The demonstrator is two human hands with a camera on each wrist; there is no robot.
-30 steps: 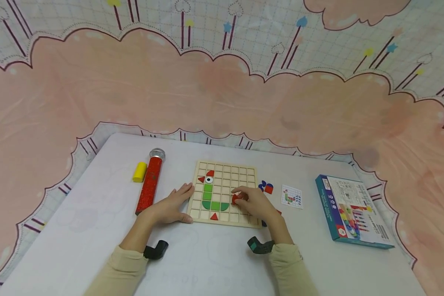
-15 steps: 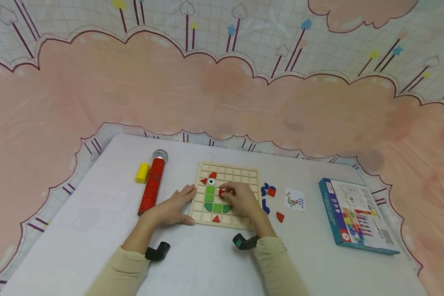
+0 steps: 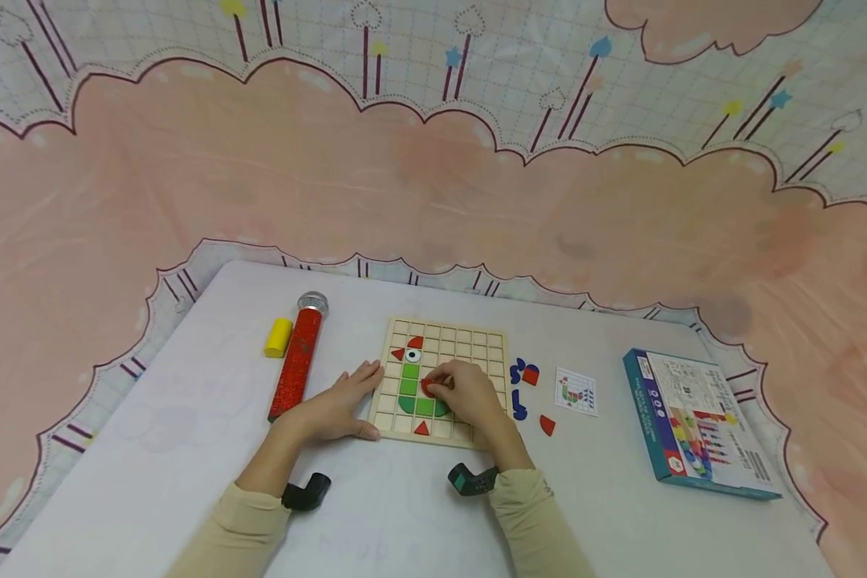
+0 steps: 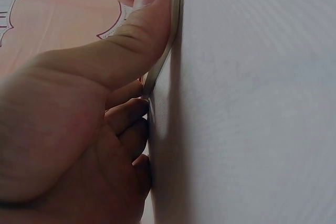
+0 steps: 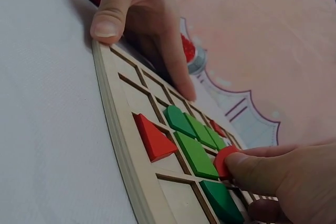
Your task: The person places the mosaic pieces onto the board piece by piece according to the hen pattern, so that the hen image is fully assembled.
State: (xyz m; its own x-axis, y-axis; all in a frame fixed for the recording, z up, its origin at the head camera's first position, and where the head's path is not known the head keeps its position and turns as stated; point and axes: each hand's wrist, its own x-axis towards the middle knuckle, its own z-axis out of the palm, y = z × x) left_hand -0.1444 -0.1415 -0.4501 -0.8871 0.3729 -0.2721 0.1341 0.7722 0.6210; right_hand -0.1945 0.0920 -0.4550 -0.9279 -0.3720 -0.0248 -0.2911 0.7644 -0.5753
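A wooden grid board (image 3: 470, 336) holds green square tiles (image 5: 195, 154), dark green rounded tiles (image 5: 178, 120), a red triangle (image 5: 153, 140) and an eye tile (image 3: 413, 355). My right hand (image 3: 471, 395) pinches a red rounded tile (image 5: 224, 161) between thumb and fingers. That tile is right at the cell beside the green column, above the bottom green row. At the board's left edge lies my left hand (image 3: 338, 407), fingers extended; its thumb (image 5: 106, 27) touches the near corner. My right fingers partly cover the red tile in the head view.
Blue tiles (image 3: 519, 405), a red-and-blue pair (image 3: 531, 375) and a red quarter-round tile (image 3: 547, 425) lie right of the board. Beyond are a pattern card (image 3: 575, 392) and a box (image 3: 704, 425). A red microphone (image 3: 296, 361) and yellow cylinder (image 3: 278, 338) stand left.
My right hand has carried the red rounded tile leftward across the board, then slightly down toward the cell by the green column. The left hand keeps its place at the board's edge.
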